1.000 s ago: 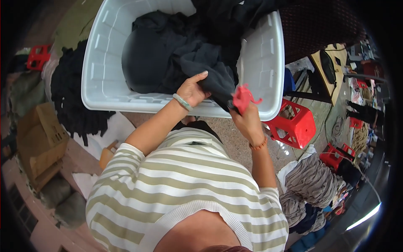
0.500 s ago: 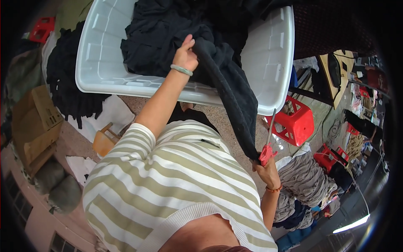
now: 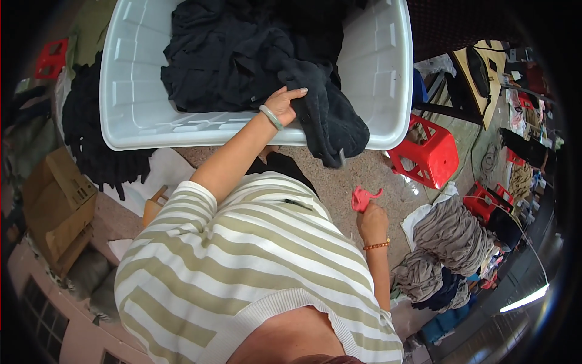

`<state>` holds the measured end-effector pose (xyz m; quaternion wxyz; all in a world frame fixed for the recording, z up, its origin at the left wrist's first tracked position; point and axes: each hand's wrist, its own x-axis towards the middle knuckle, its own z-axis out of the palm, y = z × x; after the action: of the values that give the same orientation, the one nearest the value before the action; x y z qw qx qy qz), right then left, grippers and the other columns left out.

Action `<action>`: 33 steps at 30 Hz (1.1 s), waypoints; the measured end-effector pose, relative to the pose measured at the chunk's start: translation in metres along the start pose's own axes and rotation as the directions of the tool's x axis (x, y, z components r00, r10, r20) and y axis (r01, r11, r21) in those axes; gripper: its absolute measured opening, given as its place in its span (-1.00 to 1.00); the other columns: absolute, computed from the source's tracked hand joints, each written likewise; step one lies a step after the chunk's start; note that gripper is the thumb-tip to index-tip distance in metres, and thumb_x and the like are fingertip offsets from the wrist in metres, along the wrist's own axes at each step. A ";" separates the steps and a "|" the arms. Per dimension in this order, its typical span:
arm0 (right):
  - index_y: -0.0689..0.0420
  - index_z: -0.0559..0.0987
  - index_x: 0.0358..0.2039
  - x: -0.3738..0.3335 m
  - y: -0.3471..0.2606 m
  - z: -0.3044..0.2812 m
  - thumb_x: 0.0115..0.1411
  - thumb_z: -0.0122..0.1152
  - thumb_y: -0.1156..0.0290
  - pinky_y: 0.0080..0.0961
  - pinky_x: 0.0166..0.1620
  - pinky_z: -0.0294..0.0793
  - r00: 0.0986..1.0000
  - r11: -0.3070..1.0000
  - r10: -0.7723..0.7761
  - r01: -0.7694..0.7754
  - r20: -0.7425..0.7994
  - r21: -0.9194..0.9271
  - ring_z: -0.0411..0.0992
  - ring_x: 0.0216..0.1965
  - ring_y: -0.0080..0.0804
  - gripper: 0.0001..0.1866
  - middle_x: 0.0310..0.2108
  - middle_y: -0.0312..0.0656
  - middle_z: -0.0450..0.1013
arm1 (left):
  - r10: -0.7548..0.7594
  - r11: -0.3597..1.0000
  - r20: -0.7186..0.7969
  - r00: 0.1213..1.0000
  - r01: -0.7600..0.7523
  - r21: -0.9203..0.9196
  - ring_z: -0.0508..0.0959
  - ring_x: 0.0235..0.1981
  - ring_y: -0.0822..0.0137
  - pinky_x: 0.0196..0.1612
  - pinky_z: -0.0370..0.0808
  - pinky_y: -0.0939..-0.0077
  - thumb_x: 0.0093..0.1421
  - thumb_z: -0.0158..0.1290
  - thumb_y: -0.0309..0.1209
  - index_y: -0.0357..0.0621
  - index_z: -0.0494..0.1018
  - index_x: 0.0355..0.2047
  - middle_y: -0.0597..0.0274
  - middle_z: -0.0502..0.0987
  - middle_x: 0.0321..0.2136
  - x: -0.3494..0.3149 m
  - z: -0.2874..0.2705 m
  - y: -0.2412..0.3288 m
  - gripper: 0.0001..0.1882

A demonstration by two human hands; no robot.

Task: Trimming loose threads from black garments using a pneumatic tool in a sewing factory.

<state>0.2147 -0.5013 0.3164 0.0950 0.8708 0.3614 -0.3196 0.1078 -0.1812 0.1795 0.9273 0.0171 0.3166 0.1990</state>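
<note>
My left hand (image 3: 282, 106), wearing a pale green bangle, grips a black cloth piece (image 3: 321, 115) at the near rim of a large white plastic bin (image 3: 254, 134); some of its fingers are hidden by the cloth. The cloth drapes over the rim, and its lower end hangs outside. Below and to the right, my right hand (image 3: 371, 223) is closed around red-handled scissors (image 3: 362, 198). Their blades are blurred; a greyish metal glint shows by the cloth's hanging end. Inside the bin lies a heap of black garments (image 3: 224, 67).
A red plastic stool (image 3: 431, 151) stands right of the bin. Bundled grey-brown cloth (image 3: 451, 236) lies further right. At left are a black cloth pile (image 3: 91, 133) and an open cardboard box (image 3: 57, 212). A wooden-edged table (image 3: 479, 85) stands at the upper right.
My right hand has let go of the cloth's end and moved left and up with the scissors. My left hand has come down and right; the stretched cloth now hangs bunched and slack.
</note>
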 end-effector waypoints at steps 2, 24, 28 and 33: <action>0.24 0.46 -0.40 -0.004 -0.004 -0.008 0.03 0.20 0.41 -0.16 -0.22 0.42 0.979 0.972 0.027 -0.073 -0.203 -0.223 0.44 -0.18 0.09 -0.82 -0.22 0.23 0.43 | 0.055 0.998 -0.027 0.998 -0.054 0.038 0.48 0.01 0.16 0.16 0.37 0.22 0.15 0.02 -0.64 -0.27 0.37 -0.02 0.04 0.49 -0.05 0.000 0.002 0.000 -0.65; 0.20 0.37 -0.25 0.009 -0.062 -0.084 0.13 0.13 0.43 -0.06 -0.37 0.39 0.971 0.971 -0.235 0.236 -0.053 0.020 0.44 -0.46 0.19 -0.79 -0.54 0.15 0.43 | -0.041 0.923 -0.075 0.996 0.067 0.378 0.57 -0.14 0.28 -0.02 0.52 0.35 0.12 0.10 -0.64 -0.30 0.38 -0.05 0.16 0.54 -0.16 -0.023 -0.005 -0.074 -0.64; 0.18 0.38 -0.25 0.023 -0.079 -0.106 0.13 0.12 0.37 -0.05 -0.35 0.42 0.944 0.942 -0.323 0.314 -0.065 -0.115 0.47 -0.45 0.10 -0.77 -0.56 0.12 0.46 | -0.007 0.919 0.006 1.000 0.004 0.395 0.57 -0.21 0.32 -0.12 0.51 0.50 0.11 0.13 -0.58 -0.33 0.39 -0.19 0.13 0.54 -0.24 -0.026 -0.007 -0.080 -0.75; 0.22 0.39 -0.23 0.005 -0.051 -0.109 0.08 0.19 0.35 -0.04 -0.33 0.39 0.925 0.926 -0.361 0.371 0.119 -0.068 0.44 -0.43 0.18 -0.70 -0.54 0.18 0.44 | -0.090 0.991 0.048 0.995 0.085 0.108 0.57 -0.15 0.26 -0.05 0.53 0.38 0.23 0.05 -0.48 -0.30 0.43 -0.17 0.13 0.55 -0.19 -0.038 0.005 -0.068 -0.81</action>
<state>0.2349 -0.4185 0.4018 0.0913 0.7650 0.5262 -0.3600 0.1081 -0.2579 0.1944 0.9409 0.0576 0.3026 0.1405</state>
